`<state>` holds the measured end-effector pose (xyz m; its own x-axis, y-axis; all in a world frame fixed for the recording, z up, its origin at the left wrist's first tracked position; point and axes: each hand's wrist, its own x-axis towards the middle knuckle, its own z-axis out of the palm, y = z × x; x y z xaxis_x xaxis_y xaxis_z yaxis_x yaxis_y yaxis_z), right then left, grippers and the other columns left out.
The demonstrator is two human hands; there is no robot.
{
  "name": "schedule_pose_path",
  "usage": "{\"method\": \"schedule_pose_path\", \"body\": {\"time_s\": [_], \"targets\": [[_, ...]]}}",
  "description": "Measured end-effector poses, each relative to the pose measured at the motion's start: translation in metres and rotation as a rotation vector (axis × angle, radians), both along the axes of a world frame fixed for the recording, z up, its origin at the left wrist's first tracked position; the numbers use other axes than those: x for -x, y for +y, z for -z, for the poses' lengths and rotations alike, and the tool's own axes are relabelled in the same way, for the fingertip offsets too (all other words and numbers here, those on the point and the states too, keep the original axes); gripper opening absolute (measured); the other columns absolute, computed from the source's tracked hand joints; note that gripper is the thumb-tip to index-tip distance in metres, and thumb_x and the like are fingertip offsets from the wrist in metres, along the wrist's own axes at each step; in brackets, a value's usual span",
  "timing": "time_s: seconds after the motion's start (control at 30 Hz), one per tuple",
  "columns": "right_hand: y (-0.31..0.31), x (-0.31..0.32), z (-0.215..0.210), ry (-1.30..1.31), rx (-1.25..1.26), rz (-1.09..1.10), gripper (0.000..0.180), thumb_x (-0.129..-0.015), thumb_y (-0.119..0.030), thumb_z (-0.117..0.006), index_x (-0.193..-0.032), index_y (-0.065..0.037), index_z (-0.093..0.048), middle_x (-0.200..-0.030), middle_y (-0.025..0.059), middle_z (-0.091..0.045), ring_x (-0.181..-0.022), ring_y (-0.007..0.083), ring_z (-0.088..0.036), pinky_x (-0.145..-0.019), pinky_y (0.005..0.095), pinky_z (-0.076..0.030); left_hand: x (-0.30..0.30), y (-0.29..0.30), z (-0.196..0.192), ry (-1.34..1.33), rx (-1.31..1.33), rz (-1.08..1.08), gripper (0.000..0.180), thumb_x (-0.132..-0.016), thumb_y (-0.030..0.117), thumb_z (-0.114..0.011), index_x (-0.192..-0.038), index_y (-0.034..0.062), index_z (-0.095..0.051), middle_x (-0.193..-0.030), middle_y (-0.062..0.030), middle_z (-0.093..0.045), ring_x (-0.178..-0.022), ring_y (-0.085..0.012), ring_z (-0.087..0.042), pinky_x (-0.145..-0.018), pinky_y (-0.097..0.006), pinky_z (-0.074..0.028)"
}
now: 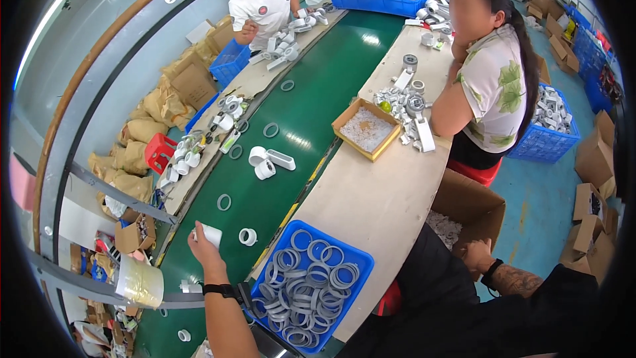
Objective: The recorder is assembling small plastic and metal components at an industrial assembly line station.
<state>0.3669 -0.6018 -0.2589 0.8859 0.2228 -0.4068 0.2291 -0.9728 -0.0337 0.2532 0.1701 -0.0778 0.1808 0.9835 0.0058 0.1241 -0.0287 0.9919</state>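
Observation:
Over the green conveyor belt (318, 86), my left hand (203, 246) is closed around a short white plastic cylinder (211, 234). A white ring-shaped part (247, 237) lies on the belt just right of it, and a grey ring (224, 202) lies farther up. Beside my left forearm, a blue tray (366, 266) holds many loose grey rings (311, 295). My right hand (477, 256) is at the right, by the edge of an open cardboard box (482, 209). Its fingers are curled; whether anything is in them is hidden.
White parts with handles (270, 161) ride the belt. A yellow-edged box (366, 129) of small white pieces stands on the right-hand worktop (371, 192). One co-worker (487, 79) sits at right, another (264, 6) at far left. A metal frame (119, 192) crosses the left side.

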Motion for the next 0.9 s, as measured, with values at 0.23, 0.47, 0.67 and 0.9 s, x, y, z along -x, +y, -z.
{"method": "schedule_pose_path", "body": {"time_s": [0.23, 0.47, 0.67, 0.9], "targets": [[0.184, -0.112, -0.215, 0.07, -0.783, -0.249, 0.02, -0.093, -0.024, -0.076, -0.103, -0.007, -0.078, -0.089, 0.0131, -0.077, -0.086, 0.0362, -0.075, -0.076, 0.0441, -0.06, 0.027, 0.039, 0.061, 0.676, -0.109, 0.063, 0.079, -0.096, 0.038, -0.086, -0.153, -0.004, -0.052, -0.139, -0.0214, -0.067, -0.123, -0.0315, -0.069, -0.105, -0.043, -0.055], [0.506, -0.147, -0.27, 0.077, -0.823, -0.937, 0.029, -0.092, -0.023, -0.074, -0.116, -0.007, -0.074, -0.102, 0.0154, -0.08, -0.092, 0.0386, -0.077, -0.081, 0.0493, -0.061, 0.06, -0.065, -0.039, 0.251, -0.221, 0.247, 0.07, -0.099, 0.029, -0.08, -0.157, 0.0009, -0.051, -0.155, -0.0195, -0.058, -0.149, -0.0322, -0.051, -0.122, -0.046, -0.04], [0.678, -0.147, -0.14, -0.486, -0.603, -0.998, 0.048, -0.085, -0.02, -0.078, -0.132, -0.013, -0.068, -0.135, 0.0129, -0.068, -0.131, 0.0327, -0.06, -0.111, 0.0557, -0.043, 0.121, -0.173, -0.104, 0.136, -0.037, 0.402, 0.03, -0.099, 0.008, -0.082, -0.126, -0.0026, -0.073, -0.075, 0.0035, -0.054, -0.071, -0.0059, -0.046, -0.068, -0.024, -0.037], [0.651, -0.146, -0.156, -0.277, -0.866, -0.966, 0.054, -0.09, -0.016, -0.08, -0.141, -0.011, -0.065, -0.134, 0.0136, -0.067, -0.129, 0.0351, -0.063, -0.112, 0.0503, -0.047, 0.169, -0.154, -0.071, 0.263, -0.067, 0.521, 0.04, -0.103, 0.004, -0.077, -0.142, 0.0004, -0.069, -0.079, 0.0053, -0.051, -0.069, -0.0041, -0.04, -0.066, -0.024, -0.036]]}}
